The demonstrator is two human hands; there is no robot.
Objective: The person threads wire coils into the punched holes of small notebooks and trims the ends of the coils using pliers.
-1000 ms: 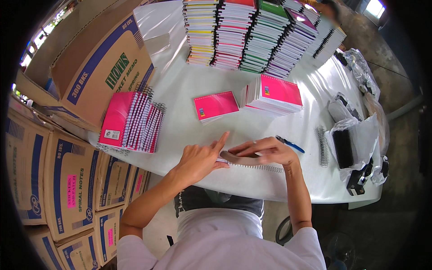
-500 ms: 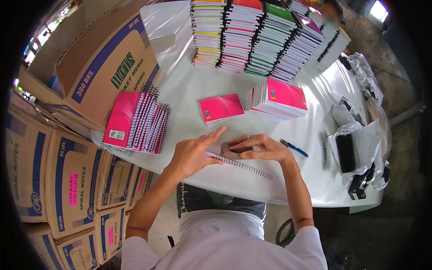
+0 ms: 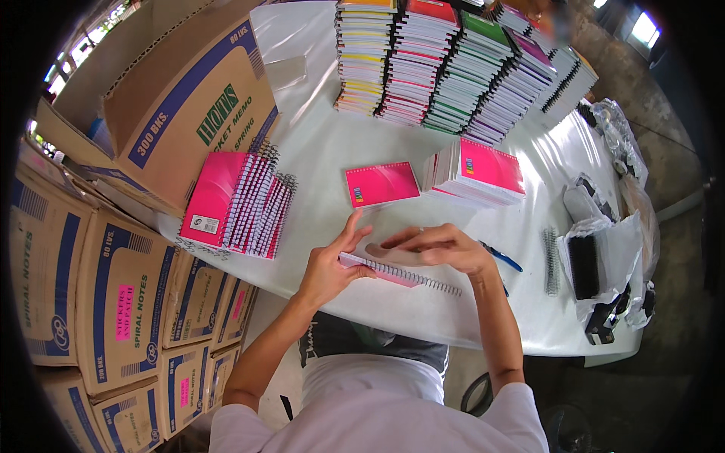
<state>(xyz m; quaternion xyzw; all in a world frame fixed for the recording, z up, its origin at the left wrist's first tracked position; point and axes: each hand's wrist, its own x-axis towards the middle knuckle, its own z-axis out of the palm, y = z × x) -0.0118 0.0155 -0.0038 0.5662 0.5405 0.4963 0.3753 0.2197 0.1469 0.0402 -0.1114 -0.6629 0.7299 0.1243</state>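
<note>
Close to the table's near edge, my left hand (image 3: 330,266) grips a small pink notebook (image 3: 400,278) at its left end, thumb below and index finger raised. A metal spiral coil (image 3: 444,288) runs along the notebook's upper edge, and its free end sticks out past the right corner. My right hand (image 3: 451,251) is over the coil, its fingers bent around a grey-brown piece (image 3: 394,255) that is blurred and partly hidden. Just beyond my hands lies a pink notebook cover with punched holes (image 3: 383,183), and beside it a stack of pink uncoiled notebooks (image 3: 487,172).
Coiled pink notebooks (image 3: 219,198) stand at left before an open carton (image 3: 204,98). Tall stacks of notebooks (image 3: 411,64) line the far side. Blue-handled pliers (image 3: 501,257), a loose coil (image 3: 550,260) and wrapped black coils (image 3: 583,266) lie at right. Cartons (image 3: 124,302) are piled lower left.
My right hand has shifted slightly with the grey-brown piece, now blurred. The held notebook has tilted, so more of its pink cover shows below the coil. The whole view has moved slightly.
</note>
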